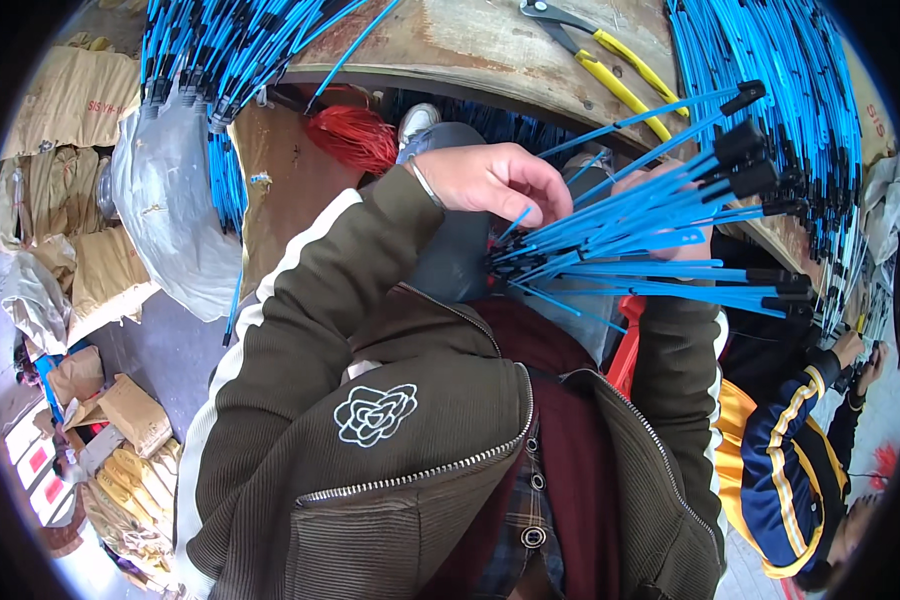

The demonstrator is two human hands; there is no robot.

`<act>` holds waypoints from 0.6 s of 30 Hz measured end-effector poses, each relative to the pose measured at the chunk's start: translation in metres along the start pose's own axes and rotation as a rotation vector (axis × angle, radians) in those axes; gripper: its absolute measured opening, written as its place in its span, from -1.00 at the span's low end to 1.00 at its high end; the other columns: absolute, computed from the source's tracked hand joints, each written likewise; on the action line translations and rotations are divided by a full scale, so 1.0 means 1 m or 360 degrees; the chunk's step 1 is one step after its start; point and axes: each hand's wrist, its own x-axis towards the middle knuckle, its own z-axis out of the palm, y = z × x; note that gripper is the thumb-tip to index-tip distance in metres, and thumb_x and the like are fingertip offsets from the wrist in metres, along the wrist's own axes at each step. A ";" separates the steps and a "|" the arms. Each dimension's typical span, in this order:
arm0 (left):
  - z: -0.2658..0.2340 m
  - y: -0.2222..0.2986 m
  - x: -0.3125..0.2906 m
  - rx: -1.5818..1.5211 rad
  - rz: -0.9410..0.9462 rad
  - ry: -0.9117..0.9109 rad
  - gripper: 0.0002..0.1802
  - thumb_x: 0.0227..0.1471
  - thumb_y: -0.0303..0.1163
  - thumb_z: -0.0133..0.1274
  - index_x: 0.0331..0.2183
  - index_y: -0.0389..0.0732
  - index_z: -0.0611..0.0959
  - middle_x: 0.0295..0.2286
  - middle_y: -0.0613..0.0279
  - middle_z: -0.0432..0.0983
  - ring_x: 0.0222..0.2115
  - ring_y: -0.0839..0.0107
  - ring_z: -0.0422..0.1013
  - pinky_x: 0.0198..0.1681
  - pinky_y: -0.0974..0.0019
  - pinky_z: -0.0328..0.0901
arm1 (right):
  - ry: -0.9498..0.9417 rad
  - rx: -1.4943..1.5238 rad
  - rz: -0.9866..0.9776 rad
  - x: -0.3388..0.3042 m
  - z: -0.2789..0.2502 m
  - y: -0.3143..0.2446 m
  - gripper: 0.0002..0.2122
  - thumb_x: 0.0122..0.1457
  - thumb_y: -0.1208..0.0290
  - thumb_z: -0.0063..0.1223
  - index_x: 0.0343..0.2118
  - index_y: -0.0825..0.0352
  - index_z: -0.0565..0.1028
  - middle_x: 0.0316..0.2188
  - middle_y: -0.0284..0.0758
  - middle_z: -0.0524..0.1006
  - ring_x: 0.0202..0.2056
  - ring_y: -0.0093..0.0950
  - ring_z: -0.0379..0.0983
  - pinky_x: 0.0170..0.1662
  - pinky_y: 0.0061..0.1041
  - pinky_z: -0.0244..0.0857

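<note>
Just above my lap is a fanned bundle of thin blue strips with black end pieces (620,225), its gathered end toward my middle and the black tips spread to the right. My left hand (495,183) is at the bundle's far left side, fingers curled and thumb pressed in, pinching what looks like one blue strip. Behind the strips, my right hand (670,215) is wrapped round the bundle from the right; the strips cover most of its fingers.
Yellow-handled pliers (620,85) lie on the wooden bench (450,40) ahead. Large blue bundles hang at far left (220,50) and far right (790,100). A red tassel bundle (355,137) is below the bench edge. Brown sacks (70,100) are at left; another person (785,470) works at right.
</note>
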 end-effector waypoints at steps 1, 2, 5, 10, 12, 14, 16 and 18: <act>0.000 0.000 0.002 0.0046 -0.0086 -0.0024 -0.63 -0.05 -0.26 0.11 -0.23 -0.33 0.53 -0.38 0.34 0.48 -0.39 0.60 0.34 -0.26 0.48 0.26 | -0.0008 0.0000 -0.0002 0.003 -0.002 0.003 -0.74 -0.22 0.54 0.30 -0.48 0.37 0.40 -0.51 -0.28 0.52 -0.49 -0.60 0.44 -0.41 -0.57 0.37; 0.000 -0.002 0.002 0.0048 -0.0083 -0.0018 -0.63 -0.05 -0.26 0.11 -0.23 -0.33 0.53 -0.38 0.34 0.48 -0.39 0.60 0.34 -0.26 0.48 0.26 | -0.0156 0.0015 -0.0022 0.006 -0.002 0.004 -0.71 -0.21 0.44 0.28 -0.48 0.33 0.35 -0.55 -0.29 0.46 -0.51 -0.54 0.35 -0.43 -0.55 0.29; 0.001 -0.008 0.001 0.0148 -0.0023 -0.0203 -0.63 -0.07 -0.29 0.13 -0.23 -0.33 0.53 -0.39 0.33 0.47 -0.38 0.59 0.35 -0.26 0.48 0.26 | -0.0106 0.0305 0.0130 0.004 0.017 -0.012 -0.66 -0.24 0.36 0.29 -0.47 0.30 0.32 -0.60 -0.30 0.39 -0.53 -0.49 0.26 -0.50 -0.54 0.17; 0.010 -0.011 -0.011 -0.0190 0.0217 0.0378 -0.61 0.02 -0.25 0.05 -0.16 -0.31 0.46 -0.33 0.23 0.47 -0.31 0.49 0.39 -0.23 0.41 0.31 | -0.0479 0.0943 0.0047 0.020 0.008 0.012 -0.75 -0.20 0.60 0.23 -0.43 0.37 0.39 -0.47 -0.25 0.50 -0.44 -0.53 0.45 -0.36 -0.57 0.37; 0.013 -0.016 -0.015 -0.0353 0.0308 0.1153 -0.69 0.10 -0.27 -0.07 -0.19 -0.29 0.45 -0.33 0.17 0.48 -0.31 0.47 0.40 -0.24 0.43 0.30 | -0.0045 0.0206 -0.0058 0.013 0.010 0.000 -0.80 -0.09 0.56 0.15 -0.37 0.39 0.41 -0.47 -0.33 0.48 -0.46 -0.56 0.42 -0.39 -0.59 0.34; 0.014 -0.020 -0.028 -0.0009 0.0400 0.1993 -0.76 0.13 -0.29 -0.11 -0.29 -0.27 0.47 -0.40 0.18 0.48 -0.38 0.53 0.39 -0.30 0.46 0.28 | 0.0138 -0.0063 -0.0112 0.017 0.012 -0.010 -0.83 -0.07 0.57 0.14 -0.36 0.41 0.45 -0.49 -0.38 0.48 -0.46 -0.64 0.41 -0.41 -0.65 0.30; 0.031 -0.025 -0.057 0.0154 0.0488 0.1997 -0.79 0.13 -0.32 -0.13 -0.38 -0.26 0.48 -0.47 0.23 0.46 -0.45 0.57 0.37 -0.35 0.47 0.26 | 0.0203 -0.0047 -0.0077 0.017 0.018 -0.022 -0.84 -0.07 0.57 0.14 -0.38 0.42 0.46 -0.49 -0.39 0.48 -0.47 -0.66 0.40 -0.41 -0.66 0.30; 0.061 -0.030 -0.070 0.0403 0.0081 0.1688 -0.79 0.09 -0.35 -0.11 -0.42 -0.28 0.53 -0.55 0.26 0.45 -0.47 0.52 0.38 -0.38 0.43 0.27 | 0.0320 -0.0001 -0.0081 0.015 0.031 -0.032 -0.87 -0.06 0.58 0.13 -0.42 0.43 0.47 -0.52 -0.42 0.47 -0.50 -0.69 0.38 -0.43 -0.70 0.26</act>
